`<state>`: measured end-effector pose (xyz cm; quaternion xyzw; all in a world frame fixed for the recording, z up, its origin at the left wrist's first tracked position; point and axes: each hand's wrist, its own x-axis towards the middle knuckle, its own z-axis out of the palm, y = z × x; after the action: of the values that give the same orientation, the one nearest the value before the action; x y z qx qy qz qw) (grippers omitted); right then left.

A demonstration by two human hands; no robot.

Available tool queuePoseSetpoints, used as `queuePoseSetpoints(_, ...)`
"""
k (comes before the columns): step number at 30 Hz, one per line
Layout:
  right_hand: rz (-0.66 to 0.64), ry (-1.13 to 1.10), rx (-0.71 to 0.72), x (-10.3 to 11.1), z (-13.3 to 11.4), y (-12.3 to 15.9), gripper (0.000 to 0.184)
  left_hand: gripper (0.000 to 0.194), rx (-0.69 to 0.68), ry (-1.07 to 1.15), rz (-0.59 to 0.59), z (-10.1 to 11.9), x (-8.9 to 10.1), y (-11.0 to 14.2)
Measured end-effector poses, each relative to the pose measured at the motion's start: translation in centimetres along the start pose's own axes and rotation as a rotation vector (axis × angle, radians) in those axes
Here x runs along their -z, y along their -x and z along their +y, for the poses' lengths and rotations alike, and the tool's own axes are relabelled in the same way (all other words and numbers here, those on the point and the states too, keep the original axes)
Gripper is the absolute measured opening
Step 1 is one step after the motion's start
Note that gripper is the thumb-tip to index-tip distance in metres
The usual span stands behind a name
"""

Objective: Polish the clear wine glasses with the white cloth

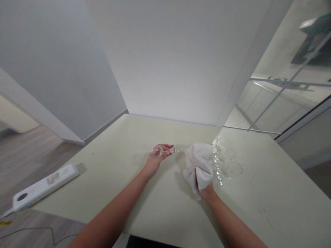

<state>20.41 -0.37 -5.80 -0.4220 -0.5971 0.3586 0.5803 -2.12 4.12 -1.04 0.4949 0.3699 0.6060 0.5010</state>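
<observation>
My left hand (158,155) is closed around a clear glass (152,151) lying sideways, held just over the pale table (116,179) near its middle. My right hand (205,187) grips a white cloth (199,162) that drapes over the fingers and hides most of them. The cloth hangs a short way to the right of the glass and does not touch it. Just right of the cloth stand several clear stemmed glasses (229,162) in a tight cluster on the table.
A white power strip (43,187) lies at the table's left edge, partly overhanging it. The table stands in a corner with white walls behind. A glass partition (284,93) borders the back right. Wood floor shows at the left.
</observation>
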Motion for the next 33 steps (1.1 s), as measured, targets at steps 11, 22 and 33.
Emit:
queuePoseSetpoints(11,-0.402,0.219,0.163,-1.7,-2.4,-1.1,0.041,0.057,0.057,-0.391,-0.442,0.1,-1.8,2.3)
queuePoseSetpoints(22,-0.299,0.165,0.096,-0.2,-0.7,0.0,0.055,0.067,-0.349,-0.692,-0.600,1.3,-2.3,2.7)
queuePoseSetpoints(33,-0.474,-0.111,-0.202,0.2,-3.3,0.2,0.031,0.051,-0.112,-0.060,-0.419,0.3,-1.6,2.2)
